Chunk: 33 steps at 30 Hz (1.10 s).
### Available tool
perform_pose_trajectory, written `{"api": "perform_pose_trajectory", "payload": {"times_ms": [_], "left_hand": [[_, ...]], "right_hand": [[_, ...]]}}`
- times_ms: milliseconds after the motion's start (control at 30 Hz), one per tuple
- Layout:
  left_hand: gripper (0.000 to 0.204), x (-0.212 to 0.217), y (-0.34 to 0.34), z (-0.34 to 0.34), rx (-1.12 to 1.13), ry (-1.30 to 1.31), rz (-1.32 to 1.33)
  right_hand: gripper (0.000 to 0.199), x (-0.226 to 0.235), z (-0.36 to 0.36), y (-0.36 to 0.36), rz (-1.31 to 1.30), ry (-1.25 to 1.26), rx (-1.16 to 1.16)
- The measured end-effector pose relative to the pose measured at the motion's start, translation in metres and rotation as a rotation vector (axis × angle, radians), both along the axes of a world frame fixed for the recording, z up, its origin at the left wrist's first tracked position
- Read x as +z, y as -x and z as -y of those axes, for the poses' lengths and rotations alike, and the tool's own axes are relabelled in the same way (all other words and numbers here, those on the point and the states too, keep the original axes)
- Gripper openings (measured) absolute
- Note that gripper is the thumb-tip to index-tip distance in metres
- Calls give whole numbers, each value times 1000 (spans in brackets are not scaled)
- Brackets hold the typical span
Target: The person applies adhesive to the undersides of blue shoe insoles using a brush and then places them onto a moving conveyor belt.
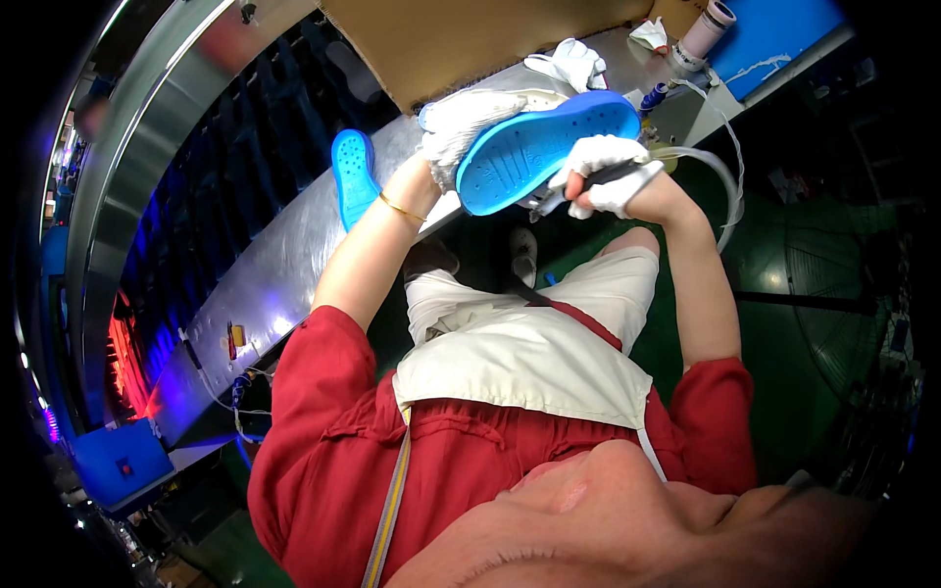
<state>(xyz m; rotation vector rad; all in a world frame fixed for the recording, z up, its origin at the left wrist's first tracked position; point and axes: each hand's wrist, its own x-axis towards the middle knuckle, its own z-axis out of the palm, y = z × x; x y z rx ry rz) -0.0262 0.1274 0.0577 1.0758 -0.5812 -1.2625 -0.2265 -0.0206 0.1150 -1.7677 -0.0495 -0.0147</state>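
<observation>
My left hand (469,127), in a white knit glove, grips a bright blue shoe sole (534,162) by its left end. The sole is tilted, its patterned face toward me, and something white shows behind its far edge. My right hand (610,176), in a white glove with some fingertips bare, is closed around a slim dark-handled tool with a grey metal end (549,203). The metal end is close to the sole's near edge; whether it touches I cannot tell. Left of my left forearm, a second blue sole (354,176) with small holes lies on the metal bench.
The metal bench (284,240) runs beside a line of dark pieces at left. Beyond my hands are a cardboard box (470,44), a spare white glove (569,65), a pink-white bottle (704,34) and a blue box (784,34). A clear hose (730,186) hangs at right.
</observation>
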Motion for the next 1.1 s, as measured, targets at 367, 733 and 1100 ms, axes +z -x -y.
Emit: {"api": "perform_pose_trajectory", "payload": {"times_ms": [367,733,1100], "left_hand": [[59,37,46,-18,178,196,-450],[48,23,39,-34,35,197,-310],[54,18,79,-27,451,316,-322]], "right_hand": [[13,8,-12,-1,624,218,-344],[15,10,-9,24,415,168,12],[10,-2,-76,46,313,-283,-286]]}}
